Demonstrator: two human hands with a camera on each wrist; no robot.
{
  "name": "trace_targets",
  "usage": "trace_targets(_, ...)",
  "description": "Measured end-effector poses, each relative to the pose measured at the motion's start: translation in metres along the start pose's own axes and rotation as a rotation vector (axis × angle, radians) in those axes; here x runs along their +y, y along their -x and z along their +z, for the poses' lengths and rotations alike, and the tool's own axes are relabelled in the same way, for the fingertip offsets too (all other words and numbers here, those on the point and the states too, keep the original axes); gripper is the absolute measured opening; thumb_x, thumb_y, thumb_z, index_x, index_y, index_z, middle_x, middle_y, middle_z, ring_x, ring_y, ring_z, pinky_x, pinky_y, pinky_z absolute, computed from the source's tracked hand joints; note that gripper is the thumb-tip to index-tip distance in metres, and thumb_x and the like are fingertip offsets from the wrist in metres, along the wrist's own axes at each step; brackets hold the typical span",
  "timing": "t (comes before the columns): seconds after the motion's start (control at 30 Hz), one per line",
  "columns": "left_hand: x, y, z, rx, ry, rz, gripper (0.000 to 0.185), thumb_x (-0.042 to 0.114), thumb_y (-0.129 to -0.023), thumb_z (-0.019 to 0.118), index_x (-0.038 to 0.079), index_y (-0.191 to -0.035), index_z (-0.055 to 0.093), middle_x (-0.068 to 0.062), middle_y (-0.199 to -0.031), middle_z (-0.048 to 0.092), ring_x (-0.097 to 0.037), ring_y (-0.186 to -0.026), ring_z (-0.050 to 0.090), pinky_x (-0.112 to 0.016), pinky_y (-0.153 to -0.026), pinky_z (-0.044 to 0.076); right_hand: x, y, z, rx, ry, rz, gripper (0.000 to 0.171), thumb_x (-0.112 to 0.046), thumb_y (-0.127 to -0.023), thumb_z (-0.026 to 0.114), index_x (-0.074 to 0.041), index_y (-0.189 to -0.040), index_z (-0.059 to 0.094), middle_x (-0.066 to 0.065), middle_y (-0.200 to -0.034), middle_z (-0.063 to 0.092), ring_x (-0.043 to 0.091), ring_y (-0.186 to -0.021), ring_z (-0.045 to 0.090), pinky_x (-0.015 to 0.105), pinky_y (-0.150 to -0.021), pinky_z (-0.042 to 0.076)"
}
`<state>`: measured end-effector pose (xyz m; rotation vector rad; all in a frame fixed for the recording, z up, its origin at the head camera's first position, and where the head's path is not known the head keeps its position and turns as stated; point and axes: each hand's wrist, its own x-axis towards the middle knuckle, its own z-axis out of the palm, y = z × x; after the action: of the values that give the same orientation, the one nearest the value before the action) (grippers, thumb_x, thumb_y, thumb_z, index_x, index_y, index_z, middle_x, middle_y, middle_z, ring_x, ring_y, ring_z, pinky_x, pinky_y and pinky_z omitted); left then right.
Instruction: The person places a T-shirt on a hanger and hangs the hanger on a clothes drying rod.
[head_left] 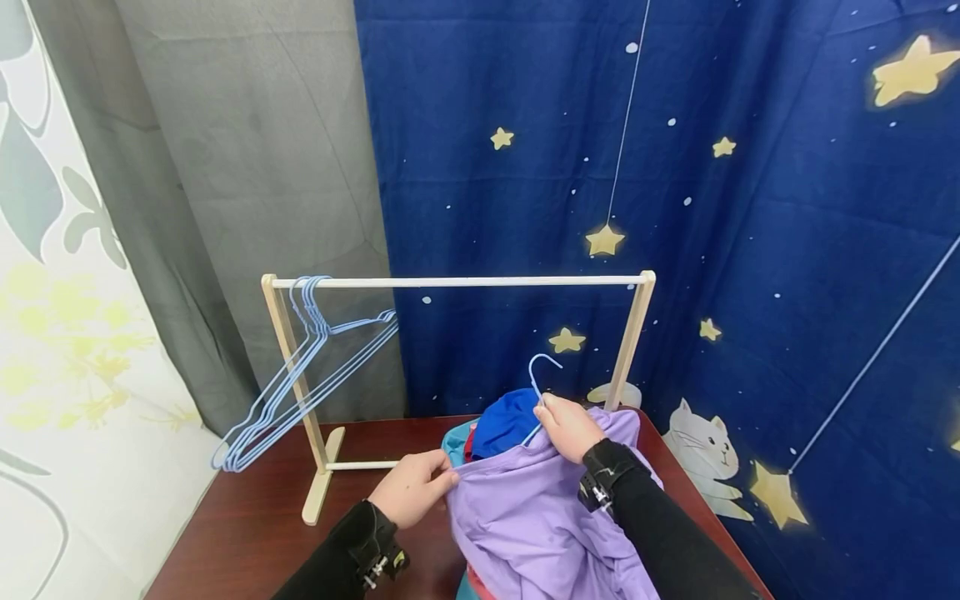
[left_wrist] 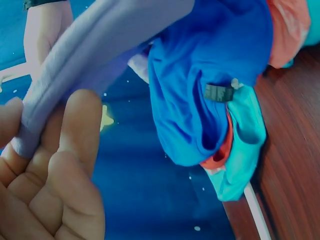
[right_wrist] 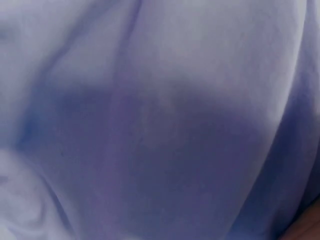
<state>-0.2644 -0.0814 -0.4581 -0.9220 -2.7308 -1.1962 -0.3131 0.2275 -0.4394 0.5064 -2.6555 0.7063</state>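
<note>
My left hand [head_left: 412,490] pinches the top edge of a light purple garment [head_left: 543,512]; in the left wrist view, thumb and fingers hold its folded purple edge [left_wrist: 70,70]. My right hand [head_left: 570,427] grips a light blue wire hanger [head_left: 533,371] just below its hook, which points up. Part of the hanger's arm shows at the garment's edge; the rest is hidden by hand and cloth. Purple cloth [right_wrist: 165,130] fills the right wrist view, so that hand's fingers are not visible there. Behind the purple cloth lies a blue garment [head_left: 506,423].
A wooden rack [head_left: 465,282] stands on the dark red table [head_left: 232,521]. Several blue wire hangers [head_left: 281,408] hang from its left end. Teal [left_wrist: 247,125] and red-orange garments [left_wrist: 290,30] lie around the blue one. A starry blue curtain [head_left: 510,217] hangs behind.
</note>
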Motion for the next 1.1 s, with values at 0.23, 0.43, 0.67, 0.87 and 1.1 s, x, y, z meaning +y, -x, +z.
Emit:
trace_targets(0.23, 0.012, -0.015, 0.01, 0.089, -0.054, 0.02, 0.018, 0.021, -0.099, 0.065, 0.02, -0.081, 0.059, 0.01, -0.062, 0.045, -0.006, -0.061, 0.046, -0.026, -0.057, 0.039, -0.004, 0.002, 0.004, -0.007, -0.017, -0.012, 0.023, -0.016, -0.104, 0.056, -0.015, -0.082, 0.048, -0.002, -0.071, 0.038, 0.017, -0.067, 0.046, 0.036, -0.067, 0.039)
trace_targets(0.43, 0.02, -0.025, 0.018, 0.11, -0.048, 0.035, 0.018, 0.018, -0.098, 0.065, 0.019, -0.081, 0.06, 0.01, -0.062, 0.049, -0.005, -0.06, 0.049, -0.026, -0.056, 0.042, -0.006, 0.004, 0.007, -0.023, -0.029, 0.023, 0.024, -0.017, -0.105, 0.055, -0.016, -0.082, 0.048, -0.002, -0.07, 0.038, 0.017, -0.066, 0.046, 0.035, -0.066, 0.039)
trace_targets(0.67, 0.028, -0.034, 0.025, 0.111, -0.062, 0.054, 0.018, 0.017, -0.097, 0.067, 0.018, -0.079, 0.063, 0.01, -0.066, 0.051, -0.006, -0.063, 0.048, -0.026, -0.057, 0.042, -0.009, 0.005, 0.009, -0.024, -0.05, 0.015, 0.024, -0.018, -0.104, 0.056, -0.016, -0.082, 0.048, -0.002, -0.07, 0.038, 0.015, -0.065, 0.046, 0.034, -0.065, 0.039)
trace_targets(0.87, 0.029, -0.04, 0.031, 0.102, -0.086, 0.076, 0.019, 0.015, -0.095, 0.068, 0.017, -0.077, 0.062, 0.01, -0.07, 0.055, -0.006, -0.065, 0.05, -0.026, -0.06, 0.043, -0.013, 0.007, 0.013, -0.037, -0.053, 0.026, 0.023, -0.019, -0.104, 0.056, -0.016, -0.082, 0.048, -0.003, -0.07, 0.038, 0.014, -0.064, 0.045, 0.033, -0.064, 0.038)
trace_targets(1.1, 0.033, -0.049, 0.038, 0.102, -0.122, 0.11, 0.02, 0.014, -0.094, 0.069, 0.016, -0.076, 0.06, 0.009, -0.069, 0.055, -0.007, -0.065, 0.051, -0.026, -0.061, 0.043, -0.016, 0.005, 0.014, -0.021, -0.061, 0.017, 0.026, -0.018, -0.104, 0.056, -0.017, -0.08, 0.047, -0.003, -0.068, 0.037, 0.014, -0.06, 0.043, 0.031, -0.06, 0.036)
